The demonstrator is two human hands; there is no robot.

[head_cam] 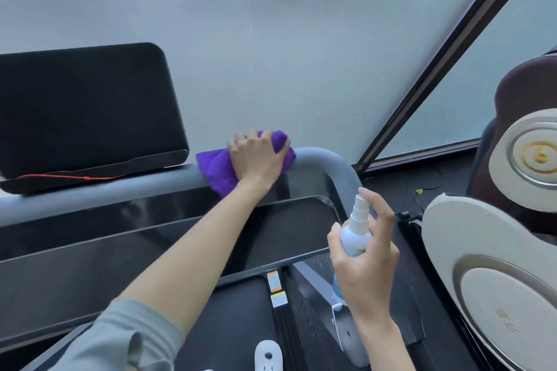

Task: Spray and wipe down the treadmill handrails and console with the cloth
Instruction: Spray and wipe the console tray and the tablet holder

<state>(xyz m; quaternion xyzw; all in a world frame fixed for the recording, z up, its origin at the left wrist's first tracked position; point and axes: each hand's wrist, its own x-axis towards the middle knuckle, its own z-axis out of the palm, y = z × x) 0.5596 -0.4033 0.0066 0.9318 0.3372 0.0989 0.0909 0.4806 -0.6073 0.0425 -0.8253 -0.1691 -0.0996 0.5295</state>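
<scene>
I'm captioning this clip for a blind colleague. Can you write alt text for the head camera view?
A person's left hand presses a purple cloth onto the grey treadmill handrail, right of the black console screen. The right hand holds a white spray bottle upright nearby.

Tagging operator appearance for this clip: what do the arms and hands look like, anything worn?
Two bare hands, no gloves, rings or watch visible. The left hand comes from an arm with a light grey-green ribbed sleeve pushed up near the elbow, forearm uncovered. The right hand shows a bare wrist and forearm down to the frame edge; no sleeve visible on that side.
</scene>
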